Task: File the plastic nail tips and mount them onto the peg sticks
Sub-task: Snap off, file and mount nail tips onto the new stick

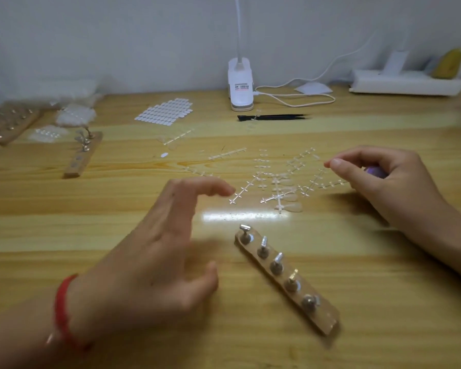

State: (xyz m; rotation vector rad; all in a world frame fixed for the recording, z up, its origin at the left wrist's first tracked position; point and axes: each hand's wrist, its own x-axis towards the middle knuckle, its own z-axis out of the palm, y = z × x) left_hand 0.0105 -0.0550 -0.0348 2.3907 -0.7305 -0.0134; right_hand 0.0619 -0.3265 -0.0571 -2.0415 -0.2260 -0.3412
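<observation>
On the table, one wooden strip bears five pegs; left hand spread empty, right hand pinched, contents unclear.

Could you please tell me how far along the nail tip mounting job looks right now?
Early. The near peg board shows five bare pegs. The right hand holds a purple object, too hidden to identify; the left hand hovers open. Clear tips remain on their sprues, unmounted.
</observation>
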